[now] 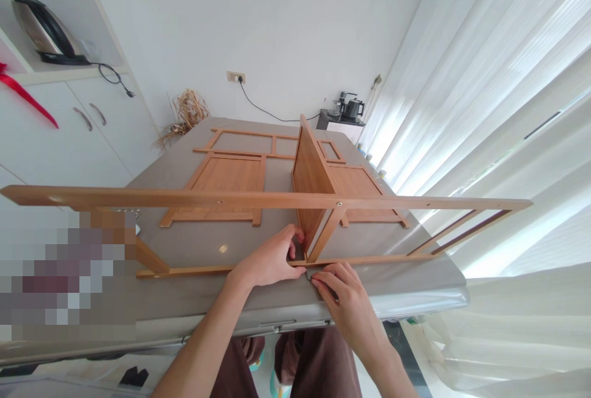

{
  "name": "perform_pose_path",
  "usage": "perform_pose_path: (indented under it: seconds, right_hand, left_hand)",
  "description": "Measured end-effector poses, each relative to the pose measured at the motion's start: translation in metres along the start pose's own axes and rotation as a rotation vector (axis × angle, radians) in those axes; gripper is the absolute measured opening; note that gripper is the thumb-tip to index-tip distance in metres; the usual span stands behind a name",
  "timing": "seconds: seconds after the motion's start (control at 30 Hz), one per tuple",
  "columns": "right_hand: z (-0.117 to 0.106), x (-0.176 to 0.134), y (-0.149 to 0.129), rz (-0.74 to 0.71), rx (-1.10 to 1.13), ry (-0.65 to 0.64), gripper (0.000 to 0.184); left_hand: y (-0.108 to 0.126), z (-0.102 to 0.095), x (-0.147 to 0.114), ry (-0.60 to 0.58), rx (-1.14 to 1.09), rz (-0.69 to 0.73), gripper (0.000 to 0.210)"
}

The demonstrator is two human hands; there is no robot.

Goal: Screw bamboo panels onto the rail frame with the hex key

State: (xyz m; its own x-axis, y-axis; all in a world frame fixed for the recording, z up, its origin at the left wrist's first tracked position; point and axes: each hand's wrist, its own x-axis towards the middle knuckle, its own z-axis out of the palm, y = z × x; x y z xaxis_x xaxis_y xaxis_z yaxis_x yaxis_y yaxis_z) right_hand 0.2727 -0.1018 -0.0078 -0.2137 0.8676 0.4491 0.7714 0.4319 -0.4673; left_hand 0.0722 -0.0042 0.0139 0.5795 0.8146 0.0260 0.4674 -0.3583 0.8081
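Observation:
A light-brown wooden frame [258,197] stands on its long edge across the near side of the table, with an upright wooden panel [314,164] joined at its middle. My left hand [272,256] is closed around the frame's lower rail, just left of the joint, its thumb in front and fingers behind. Just right of the joint, my right hand [344,287] pinches a small, thin metal tool, apparently a hex key [310,274], with its end against the rail. Most of that tool is covered by my fingers. A round screw head [339,203] shows in the upper rail.
Flat wooden panels lie behind the frame, one on the left [231,179] and one on the right [355,186]. The grey-covered table [194,293] has its near edge at my legs. A kettle [48,32] stands on a shelf; curtains [498,109] hang at right.

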Motion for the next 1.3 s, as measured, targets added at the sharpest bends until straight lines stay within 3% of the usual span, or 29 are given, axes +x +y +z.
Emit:
perform_pose_path:
  seconds: [0.47, 1.3]
  right_hand:
    - [-0.009, 0.0, -0.005, -0.046, -0.074, -0.086, 0.019]
    - [-0.002, -0.003, 0.001, -0.137, -0.138, -0.048, 0.032]
  left_hand:
    - [-0.002, 0.001, 0.001, -0.011, -0.02, 0.011, 0.046]
    - [-0.003, 0.0, 0.0, 0.005, -0.054, 0.04, 0.047]
